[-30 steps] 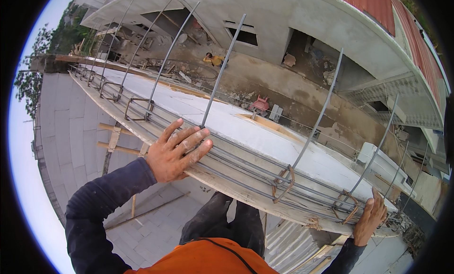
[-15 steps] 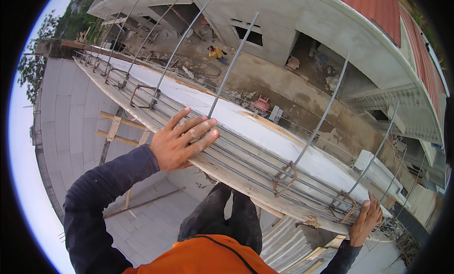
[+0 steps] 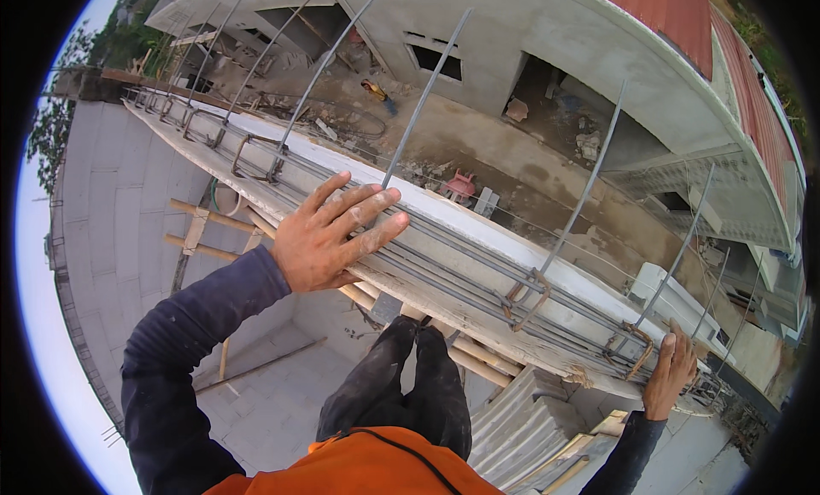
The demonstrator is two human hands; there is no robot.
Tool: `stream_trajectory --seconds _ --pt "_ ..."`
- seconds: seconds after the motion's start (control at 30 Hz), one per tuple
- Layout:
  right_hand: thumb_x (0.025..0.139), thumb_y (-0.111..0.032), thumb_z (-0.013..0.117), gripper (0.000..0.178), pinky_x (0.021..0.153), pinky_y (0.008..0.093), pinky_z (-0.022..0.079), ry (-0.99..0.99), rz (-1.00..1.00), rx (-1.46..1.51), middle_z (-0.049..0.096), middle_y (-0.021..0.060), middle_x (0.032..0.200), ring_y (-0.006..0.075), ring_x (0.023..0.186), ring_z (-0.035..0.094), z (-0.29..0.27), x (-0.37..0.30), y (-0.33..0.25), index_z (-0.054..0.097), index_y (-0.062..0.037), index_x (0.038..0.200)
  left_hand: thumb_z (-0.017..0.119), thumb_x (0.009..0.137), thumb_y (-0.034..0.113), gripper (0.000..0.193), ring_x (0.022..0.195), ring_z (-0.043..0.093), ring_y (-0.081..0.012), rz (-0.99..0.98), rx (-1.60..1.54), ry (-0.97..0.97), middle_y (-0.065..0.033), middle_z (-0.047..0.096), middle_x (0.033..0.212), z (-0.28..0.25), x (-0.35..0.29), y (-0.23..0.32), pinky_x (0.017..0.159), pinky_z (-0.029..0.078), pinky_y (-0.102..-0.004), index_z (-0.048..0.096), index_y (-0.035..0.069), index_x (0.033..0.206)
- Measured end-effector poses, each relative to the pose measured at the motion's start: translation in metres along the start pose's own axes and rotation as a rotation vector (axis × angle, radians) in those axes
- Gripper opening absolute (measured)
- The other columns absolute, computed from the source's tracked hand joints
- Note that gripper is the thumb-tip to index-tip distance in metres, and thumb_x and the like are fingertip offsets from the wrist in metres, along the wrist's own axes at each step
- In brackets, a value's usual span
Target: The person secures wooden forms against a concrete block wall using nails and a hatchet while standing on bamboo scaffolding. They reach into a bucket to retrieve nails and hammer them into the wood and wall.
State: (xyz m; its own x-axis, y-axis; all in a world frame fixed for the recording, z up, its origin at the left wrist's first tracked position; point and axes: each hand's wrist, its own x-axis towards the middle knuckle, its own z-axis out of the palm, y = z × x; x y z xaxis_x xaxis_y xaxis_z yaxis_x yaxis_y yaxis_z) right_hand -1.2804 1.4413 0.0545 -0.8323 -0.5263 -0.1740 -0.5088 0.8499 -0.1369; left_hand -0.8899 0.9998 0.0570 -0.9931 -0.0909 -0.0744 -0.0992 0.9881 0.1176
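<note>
A long cage of steel reinforcing bars (image 3: 444, 247) lies in a narrow trough and slopes down from upper left to lower right. My left hand (image 3: 337, 232) rests on it, palm down with fingers spread, beside an upright steel rod (image 3: 427, 93). Farther right, my right hand (image 3: 670, 374) lies against the cage near its lower end, fingers stretched over the bars. Just left of that hand is a bent, rusty stirrup (image 3: 636, 351); another stirrup (image 3: 525, 298) circles the bars between my hands. A wooden form board (image 3: 427, 292) edges the near side.
More upright rods (image 3: 589, 179) rise from the cage. Bamboo poles (image 3: 478, 363) and corrugated sheets (image 3: 538, 418) lie below, around my legs (image 3: 393, 384). Beyond the wall, far down, are a yard with a person in yellow (image 3: 376, 93), a pink chair (image 3: 459, 186) and a grey building (image 3: 495, 34).
The view has shifted slightly, showing more bamboo beneath the board by my feet. Both hands keep to about the same places on the cage. The person below has changed posture.
</note>
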Motion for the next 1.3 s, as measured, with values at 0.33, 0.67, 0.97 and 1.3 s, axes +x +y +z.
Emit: stream_trajectory --seconds 0.33,0.67,0.97,1.3 --pt "0.112 -0.063 0.033 0.069 0.124 0.0517 0.021 0.009 0.024 -0.013 0.063 0.0169 0.139 0.0343 0.135 0.053 -0.004 -0.003 -0.003 0.063 -0.0141 0.150 0.071 0.097 0.058 0.105 0.115 0.071 -0.0327 -0.036 -0.184 0.703 -0.0259 0.062 0.145 -0.119 -0.037 0.009 0.091 0.058 -0.0450 0.008 0.020 0.172" --pt "0.112 -0.062 0.036 0.067 0.123 0.0513 0.023 0.015 0.017 0.012 0.064 0.0170 0.139 0.0343 0.134 0.054 0.002 -0.002 0.009 0.063 -0.0133 0.149 0.051 0.113 0.024 0.048 0.114 0.072 -0.0278 -0.240 -0.144 0.714 -0.0181 0.075 0.125 -0.119 -0.036 -0.015 0.105 0.053 -0.0426 0.051 0.003 0.157" --pt "0.113 -0.060 0.035 0.066 0.122 0.0504 0.024 0.018 -0.001 0.007 0.064 0.0164 0.138 0.0345 0.135 0.054 0.002 0.001 0.001 0.063 -0.0135 0.149 0.045 0.115 0.033 0.049 0.145 0.049 -0.0350 -0.445 -0.210 0.390 -0.0141 0.068 0.141 -0.014 -0.031 -0.068 0.122 0.038 -0.0473 0.059 0.004 0.151" --pt "0.113 -0.061 0.035 0.067 0.124 0.0505 0.023 0.007 0.018 -0.006 0.064 0.0165 0.143 0.0337 0.138 0.053 0.002 0.001 0.001 0.064 -0.0127 0.149 0.043 0.114 0.027 0.056 0.131 0.059 -0.0304 -0.442 -0.304 0.513 -0.0167 0.070 0.129 -0.007 -0.030 -0.067 0.121 0.038 -0.0457 0.040 0.005 0.165"
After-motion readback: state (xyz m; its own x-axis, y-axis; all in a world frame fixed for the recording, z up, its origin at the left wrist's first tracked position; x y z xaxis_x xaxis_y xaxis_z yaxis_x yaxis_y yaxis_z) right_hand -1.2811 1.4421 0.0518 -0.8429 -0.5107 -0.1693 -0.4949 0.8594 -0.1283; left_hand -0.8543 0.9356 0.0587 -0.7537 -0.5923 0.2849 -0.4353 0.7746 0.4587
